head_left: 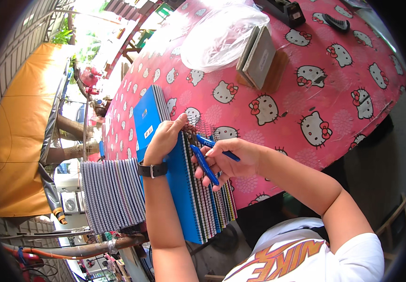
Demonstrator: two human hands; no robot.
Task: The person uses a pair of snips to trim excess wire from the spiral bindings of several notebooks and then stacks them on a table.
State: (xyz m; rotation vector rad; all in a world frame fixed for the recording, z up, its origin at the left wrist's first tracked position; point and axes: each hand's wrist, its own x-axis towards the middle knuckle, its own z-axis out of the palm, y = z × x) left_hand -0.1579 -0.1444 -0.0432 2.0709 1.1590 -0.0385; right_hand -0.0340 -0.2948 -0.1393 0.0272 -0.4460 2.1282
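A blue spiral-bound notebook (179, 197) lies on top of a stack of spiral notebooks at the table's edge. My left hand (165, 136), with a black watch at the wrist, grips it near the far end of its spiral spine, the thumb over the coil and the other fingers mostly hidden. In my right hand (231, 162) is a pair of blue-handled pliers (204, 164), its handles spread apart. The jaws of the pliers meet the coil beside my left thumb, where the tips are hard to make out.
A table with a pink cat-print cover (297, 145) spreads ahead and right. To the left stands another stack of spiral notebooks (111, 195). Farther off are a clear plastic bag (226, 37), grey boards on a wooden base (259, 58), a black device (285, 13) and a dark brush-like object (336, 22).
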